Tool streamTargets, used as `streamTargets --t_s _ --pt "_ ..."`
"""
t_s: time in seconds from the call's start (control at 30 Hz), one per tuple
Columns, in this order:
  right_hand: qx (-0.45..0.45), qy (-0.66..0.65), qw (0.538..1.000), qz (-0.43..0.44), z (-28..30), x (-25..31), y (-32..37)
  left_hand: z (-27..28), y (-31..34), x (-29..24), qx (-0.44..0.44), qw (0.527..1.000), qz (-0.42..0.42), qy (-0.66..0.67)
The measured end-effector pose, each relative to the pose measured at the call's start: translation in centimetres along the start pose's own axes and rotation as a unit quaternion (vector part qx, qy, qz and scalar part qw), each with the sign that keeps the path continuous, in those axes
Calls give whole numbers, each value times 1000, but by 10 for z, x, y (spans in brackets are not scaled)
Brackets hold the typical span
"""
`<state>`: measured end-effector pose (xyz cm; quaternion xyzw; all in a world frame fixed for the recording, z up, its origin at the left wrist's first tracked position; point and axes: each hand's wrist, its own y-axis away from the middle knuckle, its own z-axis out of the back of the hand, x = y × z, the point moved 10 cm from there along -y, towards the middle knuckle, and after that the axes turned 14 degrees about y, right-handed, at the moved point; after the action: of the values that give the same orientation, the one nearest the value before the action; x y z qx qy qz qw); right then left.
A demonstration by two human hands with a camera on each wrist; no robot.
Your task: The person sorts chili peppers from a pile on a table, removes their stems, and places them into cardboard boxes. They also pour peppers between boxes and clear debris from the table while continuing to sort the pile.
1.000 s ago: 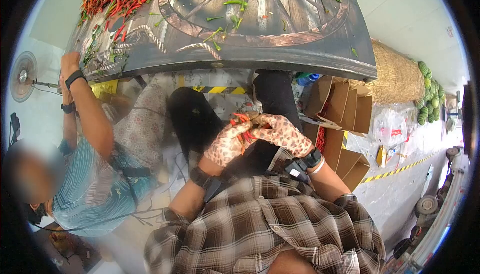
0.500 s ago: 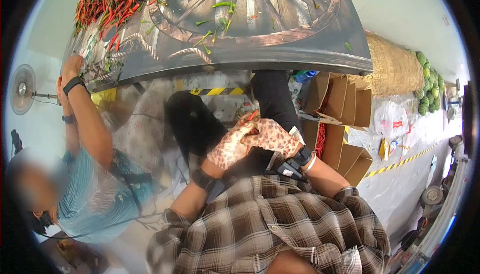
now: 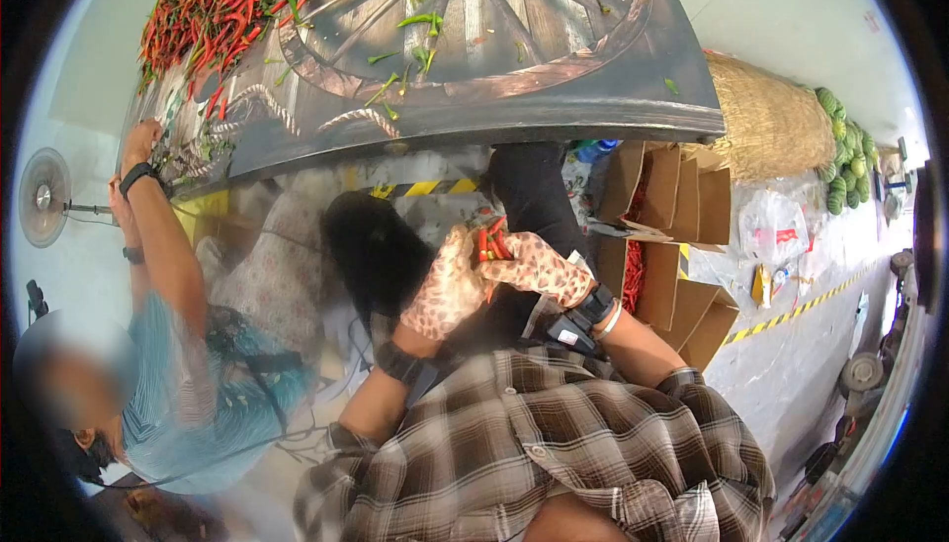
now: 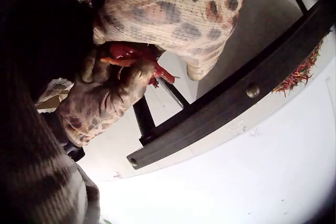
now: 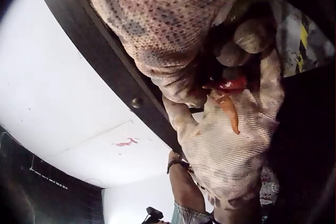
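So, both hands are in leopard-spotted knit gloves, close together over the lap, with a small bunch of red chili peppers [image 3: 491, 242] between them. The right hand [image 3: 542, 271] grips the bunch, thumb pressed across it, and the left hand [image 3: 442, 290] has its fingers curled in around the same peppers; in the right wrist view an orange chili [image 5: 229, 113] lies on the left palm. There's a huge heap of red chilies [image 3: 222, 23] on the far left of the wheel-print table [image 3: 554, 119], and a green chili [image 3: 423, 21] to its right. Cardboard boxes [image 3: 687, 196] by the right knee hold more reds, with a woven sack [image 3: 771, 127] and watermelons [image 3: 845, 151] beyond. Over left, another person [image 3: 213, 374] in a teal top has both arms reaching to the table edge.
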<state>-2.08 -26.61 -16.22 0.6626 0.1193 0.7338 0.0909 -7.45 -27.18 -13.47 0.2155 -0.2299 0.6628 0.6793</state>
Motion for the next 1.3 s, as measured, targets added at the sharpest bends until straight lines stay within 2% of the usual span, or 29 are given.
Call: streamTargets --t_s 0.03,0.07,0.1,0.2,0.23,0.27,0.33,0.4,0.5,0.53,0.57,0.63,0.67,0.73,0.8,0.83,0.87,0.9,0.97,1.0,1.03,1.1,1.13,1.17,1.23,1.27,1.3 --pt "3 -12 1000 -8 1 1 2 -11 1 -18 15 938 -106 -330" --pt "1 -12 1000 -8 3 3 4 -40 4 -29 51 730 -185 -655" --pt "6 -22 1000 -10 4 5 6 -59 8 -19 79 409 -234 -878" --pt "0 -28 999 -14 8 3 10 -53 5 -15 63 415 -215 -882" --pt "-8 -28 999 -22 9 0 11 -59 7 -15 60 363 -244 -897" --pt "-11 -44 999 -28 9 2 12 -74 15 -4 42 118 -279 -952" --pt "-99 1 993 64 23 10 16 -81 40 13 18 -130 -281 -951" --pt "-39 -37 998 -29 26 8 26 -47 94 95 226 14 -320 -920" --pt "-80 -70 993 -44 44 8 40 -39 153 177 453 188 -274 -828" --pt "-86 -67 993 -45 50 3 43 -36 172 192 487 127 -319 -803" --pt "-131 -14 991 22 64 12 46 -39 167 194 487 130 -311 -806" --pt "-183 45 978 89 84 22 57 -53 194 196 552 49 -470 -686" --pt "-201 33 978 44 91 15 62 -56 186 197 550 52 -466 -692" --pt "-205 9 978 -26 97 -3 70 -53 160 212 546 -29 -413 -728" --pt "-223 -9 974 -42 105 1 82 -46 132 228 542 -109 -356 -753" --pt "-238 -29 969 -57 111 -1 90 -46 120 237 542 -108 -355 -754" --pt "-260 -49 964 -33 118 -3 97 -42 104 250 446 -277 -450 -722" --pt "-283 -29 954 -94 127 -13 109 -62 101 255 379 -377 -477 -698" --pt "-353 0 931 -93 150 -33 129 -102 93 264 241 -569 -505 -603" --pt "-358 24 925 -127 161 -37 142 -89 84 274 325 -587 -485 -561" --pt "-368 5 914 -173 173 -58 155 -88 80 278 347 -608 -468 -539" --pt "-456 144 866 -147 204 -46 178 -85 73 284 390 -650 -434 -488" --pt "-451 160 858 -187 218 -65 187 -110 66 283 290 -623 -449 -571" --pt "-461 183 823 -275 232 -81 197 -125 66 279 275 -551 -462 -638" --pt "-488 200 794 -302 267 -142 211 -154 69 266 250 -385 -497 -737" --pt "-499 206 786 -302 275 -142 214 -128 58 268 183 -535 -480 -671" --pt "-507 213 780 -300 286 -140 214 -121 54 266 142 -604 -467 -630"
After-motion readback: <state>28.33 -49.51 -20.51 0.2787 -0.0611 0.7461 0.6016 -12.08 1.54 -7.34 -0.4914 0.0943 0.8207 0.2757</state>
